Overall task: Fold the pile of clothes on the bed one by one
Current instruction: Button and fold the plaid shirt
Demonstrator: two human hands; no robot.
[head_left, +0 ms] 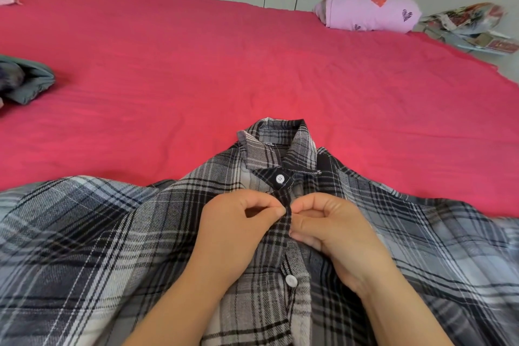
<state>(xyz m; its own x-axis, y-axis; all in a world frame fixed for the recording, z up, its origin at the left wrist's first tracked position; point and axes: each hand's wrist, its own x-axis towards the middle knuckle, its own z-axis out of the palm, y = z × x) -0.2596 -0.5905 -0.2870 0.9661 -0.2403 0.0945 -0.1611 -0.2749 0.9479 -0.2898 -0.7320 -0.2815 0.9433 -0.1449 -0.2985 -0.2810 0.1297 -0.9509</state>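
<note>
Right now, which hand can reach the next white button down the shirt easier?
Probably the right hand: it sits just above that lower button, while the left hand pinches the shirt slightly farther away.

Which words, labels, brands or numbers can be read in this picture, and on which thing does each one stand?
No text can be read.
On the plaid shirt, the neck label: too small to read.
On the printed packets beside the bed: blurred.
On the lilac garment: heart prints only, no words.
</note>
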